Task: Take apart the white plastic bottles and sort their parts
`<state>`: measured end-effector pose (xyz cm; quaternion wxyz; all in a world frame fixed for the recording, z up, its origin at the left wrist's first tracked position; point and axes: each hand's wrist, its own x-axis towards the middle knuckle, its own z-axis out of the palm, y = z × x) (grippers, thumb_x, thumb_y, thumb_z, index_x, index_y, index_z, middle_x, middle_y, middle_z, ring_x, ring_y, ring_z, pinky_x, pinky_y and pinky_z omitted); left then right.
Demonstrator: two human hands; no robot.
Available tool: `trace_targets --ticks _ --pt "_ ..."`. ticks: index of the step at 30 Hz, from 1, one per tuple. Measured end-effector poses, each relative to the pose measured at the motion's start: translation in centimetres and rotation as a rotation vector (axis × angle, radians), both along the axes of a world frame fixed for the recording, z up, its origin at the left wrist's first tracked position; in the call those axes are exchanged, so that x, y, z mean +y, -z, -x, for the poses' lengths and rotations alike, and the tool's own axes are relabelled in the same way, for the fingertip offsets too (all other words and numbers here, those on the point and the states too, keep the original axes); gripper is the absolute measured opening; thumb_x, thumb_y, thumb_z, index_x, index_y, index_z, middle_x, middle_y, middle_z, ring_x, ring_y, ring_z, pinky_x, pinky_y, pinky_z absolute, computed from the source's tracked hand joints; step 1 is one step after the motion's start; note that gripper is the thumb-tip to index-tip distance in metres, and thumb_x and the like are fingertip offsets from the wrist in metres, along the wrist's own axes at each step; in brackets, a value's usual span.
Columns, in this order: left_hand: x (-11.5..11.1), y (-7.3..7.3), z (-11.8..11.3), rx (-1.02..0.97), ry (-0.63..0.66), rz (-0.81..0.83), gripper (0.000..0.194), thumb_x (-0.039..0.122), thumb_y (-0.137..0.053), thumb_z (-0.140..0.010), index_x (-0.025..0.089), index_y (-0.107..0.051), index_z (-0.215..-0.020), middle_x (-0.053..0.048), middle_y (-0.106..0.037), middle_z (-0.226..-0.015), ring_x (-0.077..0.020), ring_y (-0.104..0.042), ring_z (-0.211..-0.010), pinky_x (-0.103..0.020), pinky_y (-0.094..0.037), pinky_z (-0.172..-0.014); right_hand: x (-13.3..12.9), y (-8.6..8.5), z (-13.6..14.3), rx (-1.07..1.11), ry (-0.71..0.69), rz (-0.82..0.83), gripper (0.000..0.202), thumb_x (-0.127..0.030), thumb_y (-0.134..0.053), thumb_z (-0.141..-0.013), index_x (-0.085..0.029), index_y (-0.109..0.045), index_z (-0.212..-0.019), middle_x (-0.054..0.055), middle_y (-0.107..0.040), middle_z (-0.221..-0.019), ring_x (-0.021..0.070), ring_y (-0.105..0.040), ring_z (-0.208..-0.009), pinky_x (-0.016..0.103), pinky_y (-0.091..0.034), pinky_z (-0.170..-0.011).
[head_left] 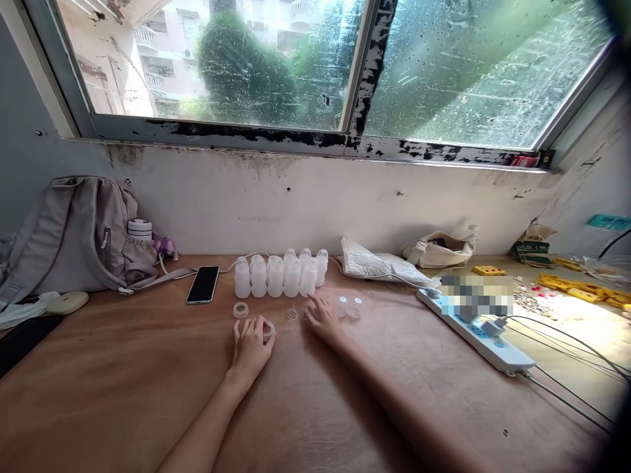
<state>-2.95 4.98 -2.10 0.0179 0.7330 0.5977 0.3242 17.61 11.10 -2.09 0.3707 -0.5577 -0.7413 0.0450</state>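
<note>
My left hand point(253, 343) rests on the wooden table point(123, 381), its fingers curled round a clear plastic ring point(269, 330). Another clear ring point(240, 310) lies just beyond it. My right hand point(323, 319) reaches over the table with fingers stretched out, in front of the bottles. By its thumb are thin rings point(292, 314), partly covered by the hand. Several frosted white plastic bottles point(275, 276) stand upright in close rows behind both hands. To the right of my right hand sit clear, cap-like round parts point(353, 310) with white tops.
Left of the bottles lie a phone point(202, 285) and a grey backpack point(73, 230). A white padded packet point(379, 263) and a cloth pouch point(438, 248) lie along the wall. At right, a power strip point(503, 351) trails cables, with yellow parts point(582, 289) beyond.
</note>
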Motion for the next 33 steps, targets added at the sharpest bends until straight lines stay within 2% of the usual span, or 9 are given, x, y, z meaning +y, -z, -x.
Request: trace_targets --ticks 5,9,13,16,19,24,26,31,33 --pt "0.0 0.1 -0.4 -0.257 0.142 -0.054 0.036 0.027 -0.055 -0.074 0.021 -0.047 -0.108 -0.005 -0.055 -0.098 -0.02 -0.052 -0.095 -0.033 -0.042 -0.082 -1.3 1.3 -0.1 0.05 -0.034 0.071 0.019 -0.028 -0.046 -0.079 -0.019 -0.054 -0.094 0.009 -0.059 -0.098 0.0223 -0.052 -0.095 0.037 -0.039 -0.082" --pt "-0.7 -0.5 -1.2 -0.394 0.24 0.004 0.031 0.026 -0.058 -0.073 0.022 -0.052 -0.103 -0.004 -0.055 -0.1 -0.0186 -0.054 -0.094 -0.032 -0.045 -0.083 -3.8 1.0 0.8 0.299 -0.177 0.044 0.017 -0.025 -0.049 -0.077 -0.024 -0.05 -0.094 0.005 -0.059 -0.084 0.0193 -0.056 -0.078 0.032 -0.045 -0.071" --pt "-1.9 -1.0 -2.2 -0.508 0.291 0.116 0.03 0.024 -0.062 -0.069 0.021 -0.053 -0.097 -0.003 -0.06 -0.096 -0.0164 -0.059 -0.086 -0.03 -0.049 -0.078 -6.4 0.9 1.8 0.366 -0.219 0.09 0.021 -0.021 -0.051 -0.075 -0.026 -0.051 -0.095 0.002 -0.058 -0.075 0.0166 -0.055 -0.063 0.031 -0.046 -0.062" --pt "-2.5 -1.1 -2.7 -0.53 0.307 0.188 0.03 0.025 -0.063 -0.068 0.021 -0.053 -0.096 -0.002 -0.062 -0.095 -0.0154 -0.061 -0.081 -0.029 -0.052 -0.073 -7.6 0.5 2.3 0.388 -0.252 0.105 0.028 -0.016 -0.049 -0.074 -0.025 -0.052 -0.099 0.003 -0.057 -0.077 0.0164 -0.054 -0.064 0.03 -0.047 -0.062" --pt "-2.7 -1.0 -2.8 -0.576 0.331 0.214 0.03 0.026 -0.061 -0.07 0.021 -0.052 -0.098 -0.003 -0.062 -0.095 -0.0149 -0.061 -0.079 -0.03 -0.053 -0.073 -8.4 -0.3 2.6 0.427 -0.391 0.163 0.042 -0.008 -0.045 -0.07 -0.026 -0.051 -0.108 0.003 -0.059 -0.086 0.017 -0.055 -0.076 0.032 -0.045 -0.072" --pt "-2.6 -1.0 -2.7 -0.659 0.406 0.228 0.027 0.021 -0.061 -0.069 0.019 -0.049 -0.094 -0.005 -0.058 -0.098 -0.0153 -0.06 -0.084 -0.031 -0.053 -0.076 -8.9 -1.3 2.4 0.757 -0.527 0.459 0.045 -0.007 -0.045 -0.067 -0.024 -0.048 -0.109 0.003 -0.061 -0.089 0.0178 -0.057 -0.085 0.032 -0.044 -0.076" --pt "-2.7 -1.2 -2.8 -0.646 0.432 0.225 0.027 0.02 -0.062 -0.068 0.019 -0.048 -0.092 -0.004 -0.057 -0.096 -0.0156 -0.059 -0.085 -0.032 -0.052 -0.078 -8.5 -1.2 2.2 0.912 -0.516 0.556 0.037 -0.01 -0.049 -0.067 -0.022 -0.051 -0.102 0.002 -0.062 -0.082 0.0179 -0.058 -0.08 0.031 -0.045 -0.072" --pt "-3.1 -1.5 -3.1 -0.596 0.51 0.197 0.034 0.022 -0.061 -0.069 0.02 -0.049 -0.101 -0.006 -0.053 -0.099 -0.0174 -0.055 -0.092 -0.031 -0.049 -0.082 -7.3 -0.8 1.3 1.149 -0.395 0.55 0.022 -0.02 -0.061 -0.065 -0.021 -0.057 -0.086 0.0 -0.057 -0.075 0.0132 -0.055 -0.067 0.025 -0.045 -0.06" --pt "-3.2 -1.6 -3.0 -0.541 0.517 0.18 0.035 0.024 -0.059 -0.071 0.02 -0.05 -0.105 -0.007 -0.053 -0.102 -0.0194 -0.053 -0.096 -0.033 -0.046 -0.085 -7.2 -1.0 1.1 1.171 -0.443 0.702 0.024 -0.027 -0.063 -0.066 -0.019 -0.058 -0.088 0.001 -0.057 -0.073 0.0121 -0.054 -0.061 0.025 -0.045 -0.056"
